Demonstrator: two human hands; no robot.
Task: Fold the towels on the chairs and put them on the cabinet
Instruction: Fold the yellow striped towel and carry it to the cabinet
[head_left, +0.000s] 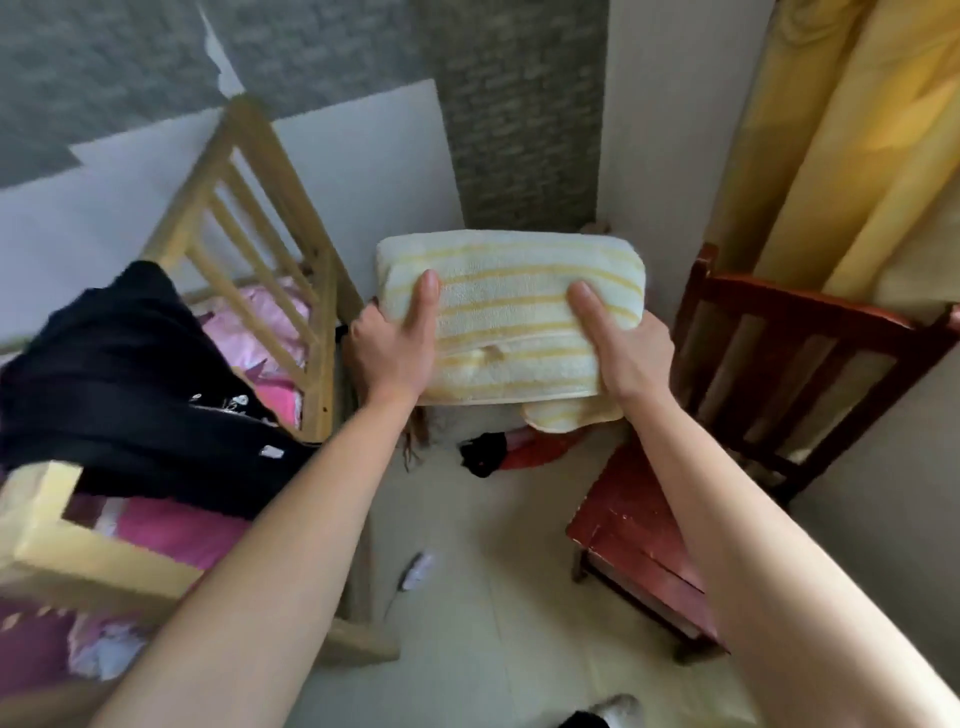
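A folded white towel with yellow stripes (511, 306) is held in the air in front of me, above the floor. My left hand (395, 343) grips its left edge, thumb on top and fingers underneath. My right hand (623, 348) grips the right edge the same way. A loose corner of the towel hangs down below my right hand. To the right stands a dark red wooden chair (644, 540) with its seat bare. No cabinet is in view.
A pale wooden crib (270, 249) stands at the left, with a black garment (130, 374) draped over its rail and pink bedding inside. Black and red clothes (498, 449) lie on the floor ahead. Yellow curtains (841, 156) hang at the right.
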